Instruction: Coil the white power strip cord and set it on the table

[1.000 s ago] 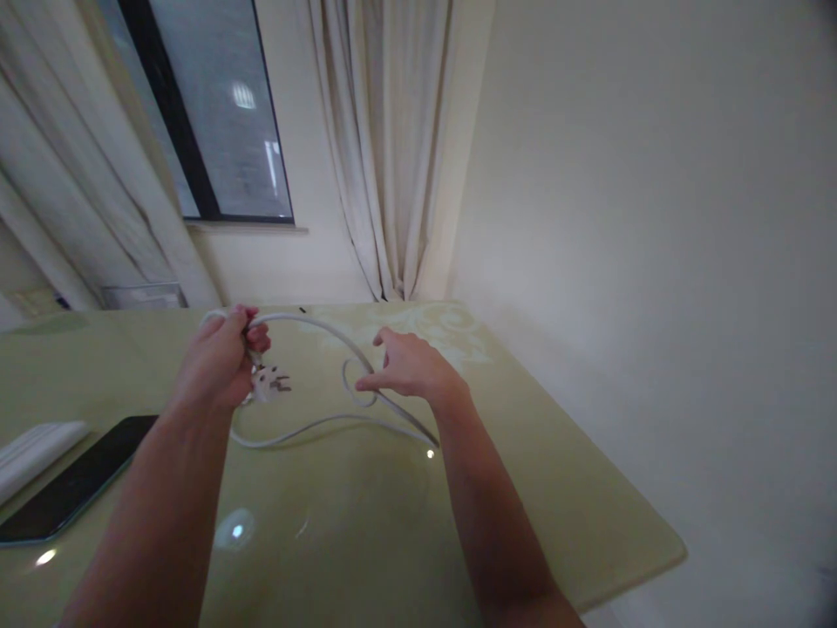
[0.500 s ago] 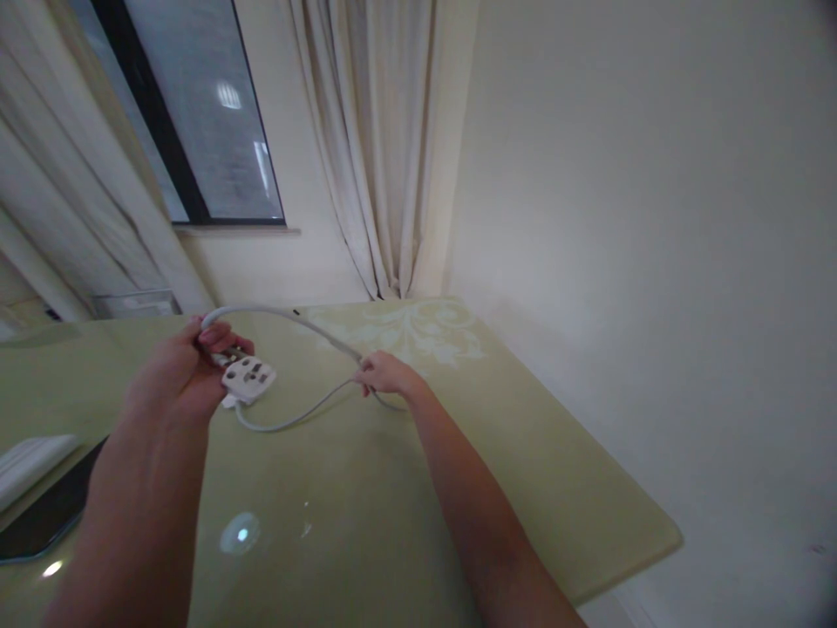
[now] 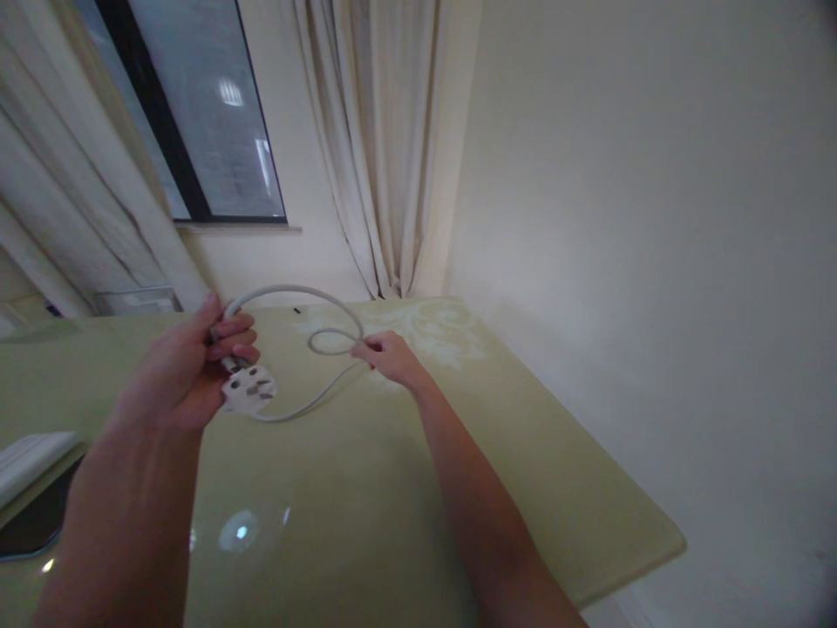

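A white power strip (image 3: 249,390) with several dark socket holes hangs just below my left hand (image 3: 196,358). The fingers of that hand are curled round a looped part of its pale grey cable (image 3: 294,289). From there the cable arcs over to my right hand (image 3: 385,356), which pinches it between thumb and fingertips. A small coil sticks out to the left of the right fingertips. Below, a lower stretch of cable runs from the power strip up to the same pinch. The far end of the cable cannot be made out.
Both hands are above a pale green table (image 3: 366,488) with a white floral pattern. A dark phone-like slab (image 3: 39,510) and a white box-like object (image 3: 32,462) lie at the left. Behind are curtains (image 3: 385,157), a window (image 3: 209,113) and a wall (image 3: 621,218) to the right.
The cable between my hands has risen into a higher arc, and a small coil has formed by my right fingers. My right hand has moved slightly up; my left fingers have closed further round the cable.
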Tool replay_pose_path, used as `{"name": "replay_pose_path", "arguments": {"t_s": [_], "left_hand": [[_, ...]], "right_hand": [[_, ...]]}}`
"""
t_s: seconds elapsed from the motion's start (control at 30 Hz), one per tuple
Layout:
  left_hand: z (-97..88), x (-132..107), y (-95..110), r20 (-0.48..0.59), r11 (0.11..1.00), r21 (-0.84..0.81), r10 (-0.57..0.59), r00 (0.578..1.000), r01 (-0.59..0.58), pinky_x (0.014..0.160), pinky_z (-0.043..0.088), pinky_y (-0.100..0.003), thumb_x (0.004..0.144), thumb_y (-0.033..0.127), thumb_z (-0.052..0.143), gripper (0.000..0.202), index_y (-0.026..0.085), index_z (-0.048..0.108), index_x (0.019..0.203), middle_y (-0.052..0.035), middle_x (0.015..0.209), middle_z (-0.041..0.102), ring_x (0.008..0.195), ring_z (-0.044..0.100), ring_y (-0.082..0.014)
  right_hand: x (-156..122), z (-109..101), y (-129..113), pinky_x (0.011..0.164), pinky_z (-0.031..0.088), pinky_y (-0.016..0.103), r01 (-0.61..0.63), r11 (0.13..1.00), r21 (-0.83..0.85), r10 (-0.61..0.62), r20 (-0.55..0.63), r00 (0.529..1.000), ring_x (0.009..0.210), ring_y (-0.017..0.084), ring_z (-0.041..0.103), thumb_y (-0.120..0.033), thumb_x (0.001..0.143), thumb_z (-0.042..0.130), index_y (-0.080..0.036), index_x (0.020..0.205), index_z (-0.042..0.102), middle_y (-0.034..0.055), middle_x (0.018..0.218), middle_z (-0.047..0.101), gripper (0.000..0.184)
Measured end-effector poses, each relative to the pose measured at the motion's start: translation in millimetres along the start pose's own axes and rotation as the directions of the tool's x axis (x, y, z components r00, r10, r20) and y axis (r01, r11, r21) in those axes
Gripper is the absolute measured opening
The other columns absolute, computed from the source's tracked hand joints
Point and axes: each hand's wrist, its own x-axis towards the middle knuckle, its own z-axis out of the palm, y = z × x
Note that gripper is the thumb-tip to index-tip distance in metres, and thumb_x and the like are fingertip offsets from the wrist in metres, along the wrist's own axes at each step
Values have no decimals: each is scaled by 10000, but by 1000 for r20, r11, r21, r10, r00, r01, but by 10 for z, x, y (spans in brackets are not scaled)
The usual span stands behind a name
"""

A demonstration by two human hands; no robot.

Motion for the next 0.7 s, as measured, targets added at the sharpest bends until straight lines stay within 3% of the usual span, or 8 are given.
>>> {"name": "replay_pose_path", "arguments": {"t_s": [0.07,0.17,0.23,0.43,0.6,0.7], "left_hand": [[13,-3,-23,5,994,97,49,999,-49,345,352,-114,1042,234,578,318,191,461,750,85,612,393,381,317,-26],[13,11,-81,51,961,225,152,987,-160,328,300,-96,824,203,853,347,172,512,764,96,634,408,413,327,-14],[7,32,-125,55,935,277,214,975,-220,323,280,-101,747,230,917,393,173,532,799,108,623,408,413,320,-15],[-6,114,-223,20,921,297,256,967,-250,326,213,-119,876,252,793,275,189,531,822,125,550,335,377,265,-24],[-65,204,-310,5,934,274,237,971,-230,318,192,-128,920,247,704,204,193,539,813,115,543,354,369,237,-33],[-114,261,-399,11,905,365,233,972,-221,315,179,-134,930,304,675,216,199,546,793,111,539,346,364,235,-41]], "right_hand": [[-9,-60,-99,591,333,224,23,999,24,-22,-56,998,562,88,489,-495,969,665,-146,817,802,-55,555,548,404],[-36,-143,-231,590,340,228,51,996,71,-43,-110,993,545,88,471,-575,981,613,-149,908,832,-55,550,530,485],[-61,-179,-314,580,335,231,69,992,108,-55,-125,991,544,89,460,-580,995,582,-152,936,837,-47,565,543,502],[-167,-217,-599,605,373,238,124,902,413,-117,-41,992,647,105,504,-494,958,657,-168,962,823,9,735,665,365],[-254,-268,-804,587,379,231,140,738,660,-88,-112,990,640,97,487,-515,882,753,-186,946,787,7,762,661,338],[-299,-344,-887,575,379,230,243,618,748,-86,-243,966,627,91,464,-505,894,750,-198,910,749,-12,737,598,307]]}}
